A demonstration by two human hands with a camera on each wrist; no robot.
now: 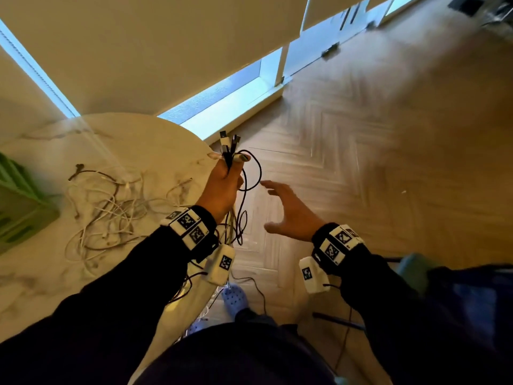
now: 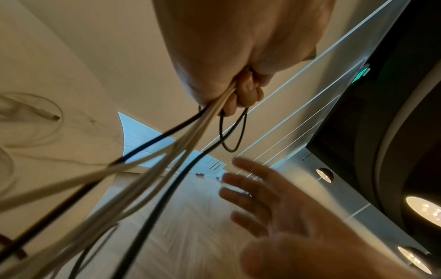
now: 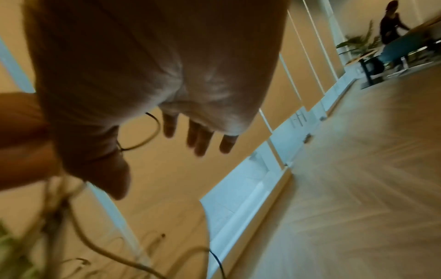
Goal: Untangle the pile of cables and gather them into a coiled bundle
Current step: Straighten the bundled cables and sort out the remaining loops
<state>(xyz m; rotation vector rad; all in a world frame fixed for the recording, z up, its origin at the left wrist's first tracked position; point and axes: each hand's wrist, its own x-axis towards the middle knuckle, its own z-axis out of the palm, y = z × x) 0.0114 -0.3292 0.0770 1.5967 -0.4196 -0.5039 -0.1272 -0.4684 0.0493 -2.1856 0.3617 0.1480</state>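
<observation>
Left hand point(image 1: 222, 187) is gripping my bunch of black and white cables point(image 1: 231, 157) plug-ends up off the round marble table's point(image 1: 138, 140) edge, right hand point(image 1: 288, 215) hovering beside, fingers spread.

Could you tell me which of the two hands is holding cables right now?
The left hand: it grips the cable bunch, while the right hand is spread and holds nothing.

Round marble table point(image 1: 144, 134) under tangled cables point(image 1: 108, 209)
</observation>
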